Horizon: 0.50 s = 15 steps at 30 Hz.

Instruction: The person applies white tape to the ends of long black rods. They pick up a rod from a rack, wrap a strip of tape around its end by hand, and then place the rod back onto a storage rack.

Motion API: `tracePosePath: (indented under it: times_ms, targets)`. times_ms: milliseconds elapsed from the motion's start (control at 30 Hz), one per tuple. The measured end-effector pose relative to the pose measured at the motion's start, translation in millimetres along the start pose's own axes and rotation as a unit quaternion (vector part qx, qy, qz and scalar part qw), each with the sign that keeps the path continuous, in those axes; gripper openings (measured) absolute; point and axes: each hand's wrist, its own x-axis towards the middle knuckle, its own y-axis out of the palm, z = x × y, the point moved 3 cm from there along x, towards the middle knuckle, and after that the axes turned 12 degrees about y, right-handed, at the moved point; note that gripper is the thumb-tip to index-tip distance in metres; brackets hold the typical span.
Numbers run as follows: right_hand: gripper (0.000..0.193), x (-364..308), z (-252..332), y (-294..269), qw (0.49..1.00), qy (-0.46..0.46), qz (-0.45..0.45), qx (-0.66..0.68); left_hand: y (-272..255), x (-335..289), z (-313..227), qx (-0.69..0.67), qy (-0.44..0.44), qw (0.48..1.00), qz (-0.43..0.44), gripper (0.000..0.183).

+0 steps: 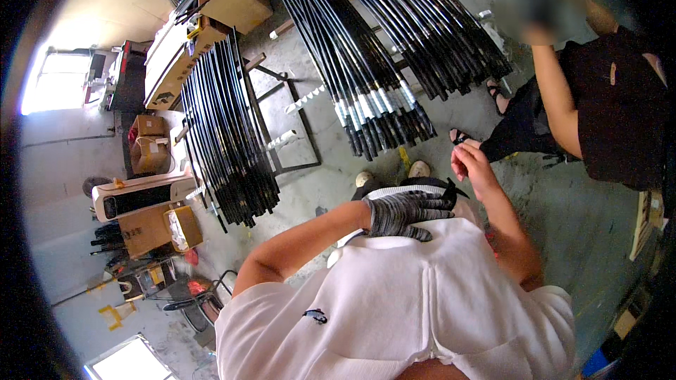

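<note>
Grey workshop floor [303, 200] is seen under three groups of long black rods, laid out across the upper half of the frame. One group [225, 127] is placed left of centre, another [429, 28] toward the upper right. The middle group [352, 63] is the nearest to the hands, its lower ends fanned just above the frame's centre, with pale bands [373, 105] near them.

No rod is touched. The gloved left hand [405, 217] is laid on the white shirt [380, 288], fingers apart. The bare right hand [473, 167] is raised right of centre with fingers curled; whether anything is pinched in it cannot be told.

Stiffness is suggested by the rods' straight, slender form, and slipperiness by their gloss. Singly they would probably be light, but heavy and prone to rolling as a bundle. One rod would best be gripped near mid-length, with a second hold by its banded end.
</note>
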Motion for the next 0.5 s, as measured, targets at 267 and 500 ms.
tracePosePath:
  times_ms: [267, 500]
  targets:
    - [0.025, 0.6, -1.9, -1.6, 0.999, 0.019, 0.004, -0.029, 0.8, 6.0, 3.2, -0.047, -0.022, 0.999, -0.006, 0.043]
    - [0.024, 6.5, -1.1, -4.5, 0.999, 0.031, 0.004, -0.037, -4.3, 4.4, 3.5, -0.115, -0.076, 0.990, -0.019, 0.041]
